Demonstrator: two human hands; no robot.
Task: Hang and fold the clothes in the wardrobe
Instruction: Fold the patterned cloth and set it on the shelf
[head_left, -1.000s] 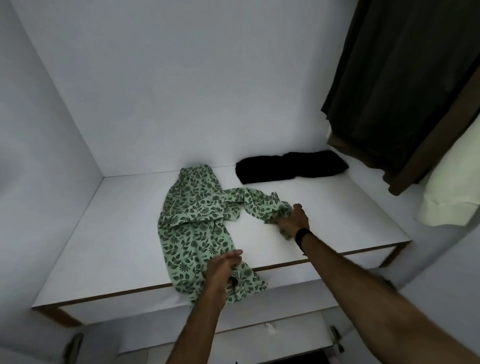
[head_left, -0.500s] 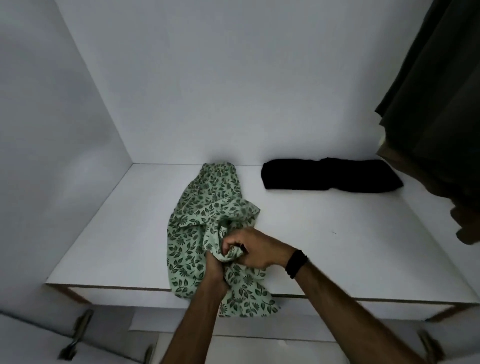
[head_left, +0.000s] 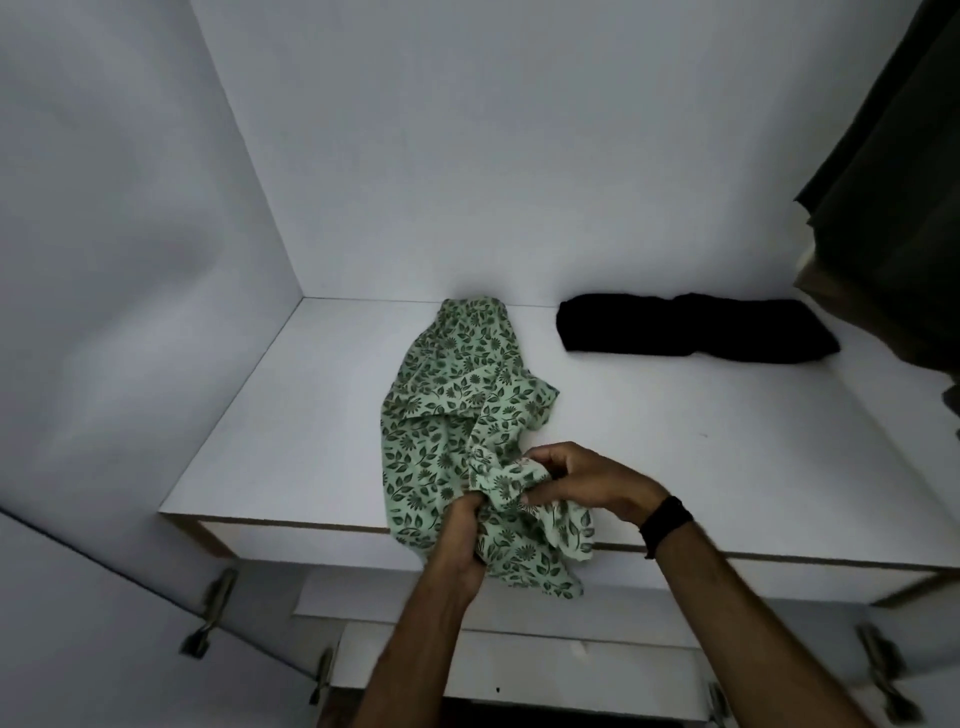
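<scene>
A light green garment with a dark leaf print (head_left: 447, 405) lies on the white wardrobe shelf (head_left: 291, 426), its near end hanging over the front edge. My left hand (head_left: 460, 540) grips that near end from below. My right hand (head_left: 582, 480), with a black band on the wrist, pinches a bunched part of the same garment just right of the left hand. The two hands are close together. A folded black garment (head_left: 691, 330) rests at the back right of the shelf.
Dark clothes (head_left: 893, 208) hang at the right, reaching down to the shelf. White wardrobe walls close the left and back. Below the shelf's front edge are white drawer fronts (head_left: 519, 665) and metal door hinges (head_left: 213, 608).
My right hand brought the garment's far end from the right to my left hand at the front edge. Both hands now hold the bunched cloth. The view shifted left.
</scene>
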